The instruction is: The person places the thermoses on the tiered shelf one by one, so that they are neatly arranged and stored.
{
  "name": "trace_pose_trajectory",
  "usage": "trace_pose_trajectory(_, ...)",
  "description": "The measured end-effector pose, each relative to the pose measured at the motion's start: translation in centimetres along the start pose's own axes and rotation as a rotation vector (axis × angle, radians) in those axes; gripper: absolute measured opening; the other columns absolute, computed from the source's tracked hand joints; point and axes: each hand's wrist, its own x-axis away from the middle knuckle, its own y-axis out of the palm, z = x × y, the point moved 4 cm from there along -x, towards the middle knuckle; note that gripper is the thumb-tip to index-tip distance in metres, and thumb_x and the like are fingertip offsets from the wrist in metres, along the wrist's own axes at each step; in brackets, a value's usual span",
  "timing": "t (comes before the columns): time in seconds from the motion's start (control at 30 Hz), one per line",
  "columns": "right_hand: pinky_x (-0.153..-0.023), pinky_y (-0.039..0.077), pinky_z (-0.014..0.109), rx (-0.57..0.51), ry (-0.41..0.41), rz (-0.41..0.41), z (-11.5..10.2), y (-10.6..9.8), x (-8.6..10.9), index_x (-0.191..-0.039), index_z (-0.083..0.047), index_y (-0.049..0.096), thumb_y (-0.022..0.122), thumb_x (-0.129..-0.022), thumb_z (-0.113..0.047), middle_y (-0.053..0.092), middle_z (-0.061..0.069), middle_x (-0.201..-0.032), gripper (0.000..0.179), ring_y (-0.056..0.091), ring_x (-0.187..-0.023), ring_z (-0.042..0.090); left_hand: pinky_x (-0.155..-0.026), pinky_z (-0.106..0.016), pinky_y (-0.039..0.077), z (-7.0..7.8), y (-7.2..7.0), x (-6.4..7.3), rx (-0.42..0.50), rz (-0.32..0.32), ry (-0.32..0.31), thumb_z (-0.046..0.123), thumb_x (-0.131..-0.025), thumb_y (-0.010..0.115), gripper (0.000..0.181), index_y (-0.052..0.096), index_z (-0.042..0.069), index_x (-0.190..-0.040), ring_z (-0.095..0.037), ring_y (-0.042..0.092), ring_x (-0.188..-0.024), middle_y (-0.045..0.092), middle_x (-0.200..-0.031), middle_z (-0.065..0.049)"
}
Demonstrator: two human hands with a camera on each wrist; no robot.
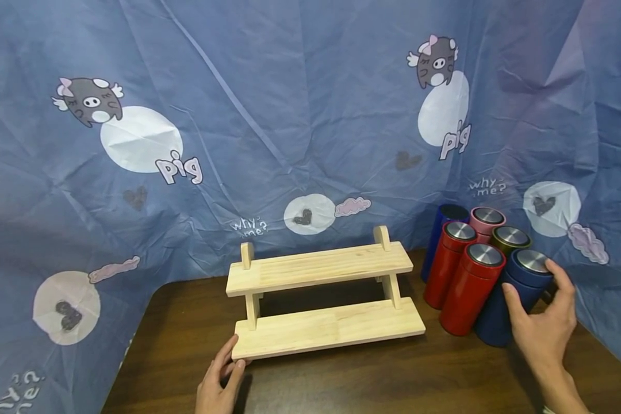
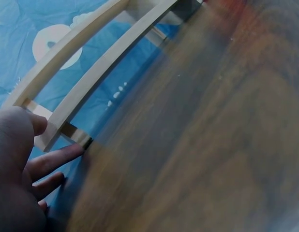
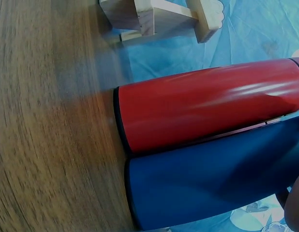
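A two-tier pale wooden display shelf (image 1: 328, 328) stands on the table, its lower board nearest me. My left hand (image 1: 219, 376) holds the left end of that board, thumb at the front corner and fingers along the side; the left wrist view shows the thumb (image 2: 39, 123) against the board's end. On the right, several thermos bottles stand upright in a cluster. My right hand (image 1: 545, 328) grips the navy thermos (image 1: 499, 313) near its steel-topped lid, thumb on the left and fingers on the right. Next to it stands a red thermos (image 3: 207, 106).
Behind the front bottles are another red thermos (image 1: 445, 273), a blue one (image 1: 433, 247), a pink one (image 1: 483, 229) and an olive-green one (image 1: 509, 238). A blue printed cloth (image 1: 300, 115) hangs around the back and sides of the brown wooden table (image 1: 341, 382).
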Motion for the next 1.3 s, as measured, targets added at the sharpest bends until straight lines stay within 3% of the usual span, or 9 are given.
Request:
trace_pose_trajectory(0.1, -0.101, 0.041, 0.013, 0.004, 0.003, 0.011, 0.0, -0.1, 0.0, -0.157, -0.006, 0.057, 0.089, -0.085, -0.001, 0.056, -0.027, -0.143, 0.080, 0.056, -0.121, -0.006, -0.099, -0.036, 0.054, 0.1, 0.2, -0.1, 0.008, 0.022, -0.009, 0.028, -0.111, 0.070, 0.051, 0.060, 0.017, -0.160, -0.004, 0.079, -0.102, 0.077, -0.138, -0.012)
trace_pose_trajectory(0.3, -0.100, 0.042, 0.012, 0.012, 0.010, 0.024, 0.1, -0.2, 0.0, -0.157, -0.005, 0.058, 0.089, -0.084, 0.000, 0.057, -0.027, -0.142, 0.079, 0.057, -0.121, -0.007, -0.105, -0.052, 0.051, 0.4, 0.5, -0.3, 0.031, 0.068, -0.027, 0.026, -0.112, 0.068, 0.046, 0.063, 0.018, -0.157, -0.006, 0.080, -0.101, 0.079, -0.134, -0.012)
trace_pose_trajectory(0.53, -0.098, 0.043, 0.011, 0.015, 0.016, 0.037, -0.1, -0.2, 0.1, -0.156, -0.004, 0.059, 0.089, -0.084, 0.002, 0.057, -0.027, -0.141, 0.079, 0.057, -0.119, -0.007, -0.098, -0.033, 0.049, 0.6, 0.9, -0.4, 0.037, 0.125, -0.043, 0.017, -0.111, 0.068, 0.043, 0.067, 0.019, -0.153, -0.007, 0.081, -0.096, 0.080, -0.130, -0.014)
trace_pose_trajectory(0.77, -0.098, 0.045, 0.010, -0.001, 0.008, 0.044, -0.5, -0.2, 0.3, -0.154, -0.002, 0.060, 0.089, -0.082, 0.004, 0.058, -0.025, -0.141, 0.078, 0.059, -0.118, -0.007, -0.093, -0.021, 0.046, 0.4, 0.6, -0.4, 0.045, 0.118, -0.074, 0.016, -0.111, 0.068, 0.044, 0.066, 0.019, -0.154, -0.009, 0.082, -0.097, 0.081, -0.128, -0.014)
trace_pose_trajectory(0.97, -0.097, 0.046, 0.010, -0.003, 0.000, 0.049, -0.6, -0.4, 0.3, -0.154, -0.001, 0.061, 0.089, -0.083, 0.003, 0.060, -0.024, -0.142, 0.077, 0.059, -0.117, -0.008, -0.093, -0.022, 0.046, 0.4, 0.5, -0.4, 0.049, 0.110, -0.089, 0.017, -0.111, 0.067, 0.044, 0.066, 0.021, -0.154, -0.010, 0.082, -0.098, 0.082, -0.126, -0.012)
trace_pose_trajectory(1.3, -0.095, 0.045, 0.011, -0.050, -0.001, 0.083, -1.4, -1.5, -0.5, -0.154, 0.003, 0.058, 0.088, -0.086, -0.006, 0.063, -0.019, -0.141, 0.074, 0.062, -0.115, -0.004, -0.092, -0.023, 0.047, 0.4, 0.5, -0.3, 0.036, 0.117, -0.057, 0.019, -0.111, 0.068, 0.043, 0.066, 0.020, -0.154, -0.006, 0.081, -0.097, 0.083, -0.124, -0.010)
